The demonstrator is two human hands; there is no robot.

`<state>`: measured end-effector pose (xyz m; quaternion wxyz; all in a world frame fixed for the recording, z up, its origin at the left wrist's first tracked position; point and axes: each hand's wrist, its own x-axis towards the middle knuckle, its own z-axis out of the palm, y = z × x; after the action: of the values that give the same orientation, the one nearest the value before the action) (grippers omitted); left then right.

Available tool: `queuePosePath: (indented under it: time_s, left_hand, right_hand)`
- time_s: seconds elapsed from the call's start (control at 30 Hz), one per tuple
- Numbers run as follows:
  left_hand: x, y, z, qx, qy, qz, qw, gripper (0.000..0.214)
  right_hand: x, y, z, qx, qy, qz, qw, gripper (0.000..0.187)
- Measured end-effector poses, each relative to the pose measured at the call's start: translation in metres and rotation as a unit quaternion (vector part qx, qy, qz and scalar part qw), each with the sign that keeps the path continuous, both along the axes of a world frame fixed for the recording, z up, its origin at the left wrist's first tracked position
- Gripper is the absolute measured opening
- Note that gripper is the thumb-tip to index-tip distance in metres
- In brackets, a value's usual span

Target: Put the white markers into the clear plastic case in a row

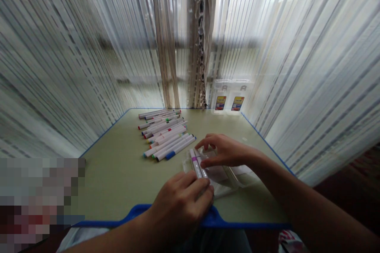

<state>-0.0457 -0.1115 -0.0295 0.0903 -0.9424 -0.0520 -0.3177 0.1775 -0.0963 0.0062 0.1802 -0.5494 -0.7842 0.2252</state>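
Two white markers (196, 165), one with a purple band, lie side by side over a clear plastic case (228, 187) near the front of the table. My left hand (187, 197) is closed over their near ends. At their far ends hovers my right hand (227, 150), thumb and fingers apart; the thumb tip is close beside the markers, and whether it touches them I cannot tell. My right hand and forearm partly cover the case. Left of the case, a spread of loose white markers (166, 136) with coloured ends lies on the table, including one with a blue cap (170, 155).
The pale green table (113, 182) has a blue rim. Two clear cases with yellow labels (228, 102) stand at its back right edge. Sheer striped curtains (89, 47) hang around the back and sides. A strand of beads (201, 31) hangs at the middle.
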Motion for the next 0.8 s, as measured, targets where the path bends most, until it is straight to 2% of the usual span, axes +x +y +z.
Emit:
queuePosePath:
  time_s: [0.17,0.8]
  left_hand:
    - [-0.0040,0.0001,-0.0023,-0.033,0.008,-0.009,0.999,0.014]
    - [-0.0005,-0.0008,-0.0030,-0.049,0.036,-0.002,0.998,0.013]
  right_hand:
    - [-0.0004,-0.0014,0.0015,-0.003,-0.009,0.001,1.000,0.052]
    - [0.0002,-0.0020,-0.0008,-0.001,-0.005,-0.002,1.000,0.051]
